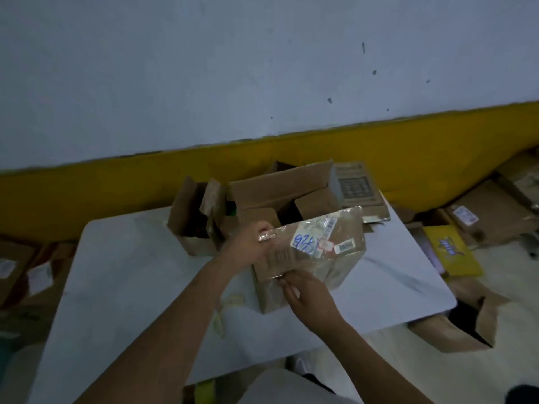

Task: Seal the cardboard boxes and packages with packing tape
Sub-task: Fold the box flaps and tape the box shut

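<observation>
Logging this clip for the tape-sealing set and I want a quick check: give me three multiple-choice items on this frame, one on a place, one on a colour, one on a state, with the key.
1. Where does the yellow package lie?
A. On a shelf
B. Off the white table, to its right
C. Inside an open box

2. What colour is the handwriting on the labelled box?
A. Red
B. Blue
C. Green

3. In what state is the large box behind it?
A. Flaps open
B. Taped shut
C. Crushed flat

Key: 1 B, it lies past the table's right edge among other boxes; 2 B, the writing on the white label is blue ink; 3 A, its flaps stand up and the inside shows.
</observation>
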Tool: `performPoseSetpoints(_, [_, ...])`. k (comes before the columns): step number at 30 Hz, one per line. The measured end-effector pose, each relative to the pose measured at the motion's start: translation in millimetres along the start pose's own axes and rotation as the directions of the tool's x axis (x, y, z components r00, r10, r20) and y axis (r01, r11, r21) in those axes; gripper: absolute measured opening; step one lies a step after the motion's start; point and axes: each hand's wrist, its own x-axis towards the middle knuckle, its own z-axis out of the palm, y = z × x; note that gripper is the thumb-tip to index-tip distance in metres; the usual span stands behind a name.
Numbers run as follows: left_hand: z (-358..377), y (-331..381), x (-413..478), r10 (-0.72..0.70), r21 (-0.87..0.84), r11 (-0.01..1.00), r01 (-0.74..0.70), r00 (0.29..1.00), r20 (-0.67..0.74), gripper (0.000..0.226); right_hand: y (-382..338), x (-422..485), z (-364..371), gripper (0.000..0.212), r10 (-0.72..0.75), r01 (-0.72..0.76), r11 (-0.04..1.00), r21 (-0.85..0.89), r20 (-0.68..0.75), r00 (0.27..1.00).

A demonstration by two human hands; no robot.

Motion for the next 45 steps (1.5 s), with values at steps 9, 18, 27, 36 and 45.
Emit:
performPoseSetpoints(9, [-17.0,17.4,-3.9,-0.015,0.050,0.999,0.008,0.989,0.146,0.025,-15.2,51.7,-55.5,0.042,-0.190,0.090,0.963,-0.253,-0.408,0.893])
performPoseSetpoints(18, [-8.2,14.0,-4.2,-0.058,-0.014,0.998,0.058,0.998,0.037,0.016,-3.4,74.4,-73.6,0.021,-0.131,0.042,0.954,-0.298,-0.287,0.949])
performPoseSetpoints(27, [-10.8,5.5,1.3,-0.024,0.086,0.996,0.018,0.997,0.074,0.035,-14.2,79.7,-72.4,0.018,-0.051,-0.016,0.970,-0.243,-0.269,0.962])
performPoseSetpoints(36, [-6.9,8.0,6.4,-0.097,0.153,0.985,0.081,0.991,0.097,0.040,-13.9,81.4,-69.6,0.016,-0.028,-0.034,0.974,-0.223,-0.270,0.962])
performPoseSetpoints(45, [-5.1,1.3,12.9,-0.138,0.118,0.985,0.125,0.984,0.112,0.038,-4.3,84.4,-62.0,0.024,-0.086,0.025,0.969,-0.245,-0.239,0.967])
